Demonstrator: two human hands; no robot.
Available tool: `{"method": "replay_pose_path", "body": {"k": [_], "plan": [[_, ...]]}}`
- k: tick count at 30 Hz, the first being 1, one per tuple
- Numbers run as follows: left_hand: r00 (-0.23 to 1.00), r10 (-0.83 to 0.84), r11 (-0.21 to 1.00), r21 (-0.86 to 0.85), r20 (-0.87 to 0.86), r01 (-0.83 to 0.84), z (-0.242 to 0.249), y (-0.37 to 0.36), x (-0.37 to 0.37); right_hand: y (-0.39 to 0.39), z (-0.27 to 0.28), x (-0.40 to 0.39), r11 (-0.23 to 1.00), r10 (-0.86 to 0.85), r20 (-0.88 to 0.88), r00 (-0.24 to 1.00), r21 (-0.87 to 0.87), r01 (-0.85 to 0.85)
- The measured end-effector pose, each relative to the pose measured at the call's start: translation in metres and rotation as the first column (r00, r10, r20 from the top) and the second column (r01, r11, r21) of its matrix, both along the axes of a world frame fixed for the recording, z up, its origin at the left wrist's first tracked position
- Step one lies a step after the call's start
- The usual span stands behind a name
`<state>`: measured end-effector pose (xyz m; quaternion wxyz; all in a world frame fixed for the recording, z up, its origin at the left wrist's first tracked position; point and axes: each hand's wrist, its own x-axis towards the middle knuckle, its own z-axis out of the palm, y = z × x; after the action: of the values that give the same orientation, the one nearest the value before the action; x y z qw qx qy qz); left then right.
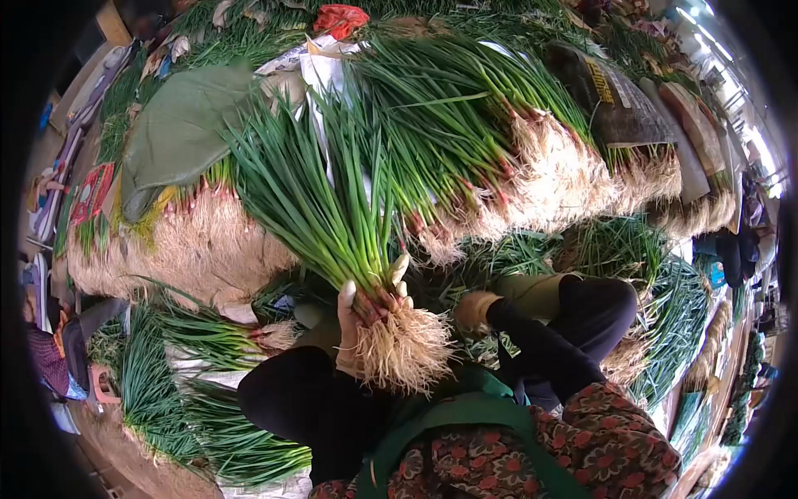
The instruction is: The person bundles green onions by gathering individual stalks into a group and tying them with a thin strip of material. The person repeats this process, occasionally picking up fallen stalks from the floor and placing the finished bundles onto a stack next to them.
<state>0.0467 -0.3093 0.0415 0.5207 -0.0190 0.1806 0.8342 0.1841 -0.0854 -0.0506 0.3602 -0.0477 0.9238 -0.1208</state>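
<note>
A bunch of scallions (341, 224) with long green leaves and a pale shaggy root end is held up over the lap, leaves pointing away and roots toward the body. My left hand (347, 324), in a light glove, is wrapped around the reddish stems just above the roots. To the right of the bunch, my right hand (476, 313) wears a tan glove and hangs low near the knee, apart from the bunch. Its fingers are blurred and partly hidden. A large pile of scallions (465, 141) lies just beyond, roots facing me.
A green cloth (187, 125) covers part of a rooted heap on the left. A dark printed sack (611, 100) lies over more scallions at right. Loose bundles (212, 333) lie beside my left knee. A red plastic bag (339, 21) sits at the back. Other people are at the edges.
</note>
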Motion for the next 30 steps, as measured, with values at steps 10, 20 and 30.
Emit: {"method": "replay_pose_path", "body": {"k": [10, 20, 30], "plan": [[0.991, 0.054, 0.991, -0.115, -0.12, -0.068, -0.026, -0.003, -0.007, -0.02, 0.005, -0.089, 0.864, -0.484, -0.681, 0.549, -0.47, 0.178], [0.987, -0.159, 0.718, 0.685, -0.011, 0.123, 0.015, 0.002, -0.02, 0.026, 0.014, -0.124, 0.584, -0.812, -0.365, 0.455, -0.515, 0.628], [0.979, 0.165, 0.986, 0.056, -0.122, -0.159, 0.03, 0.004, -0.007, 0.041, 0.053, -0.101, 0.704, -0.685, -0.592, 0.425, -0.386, 0.597]]}}
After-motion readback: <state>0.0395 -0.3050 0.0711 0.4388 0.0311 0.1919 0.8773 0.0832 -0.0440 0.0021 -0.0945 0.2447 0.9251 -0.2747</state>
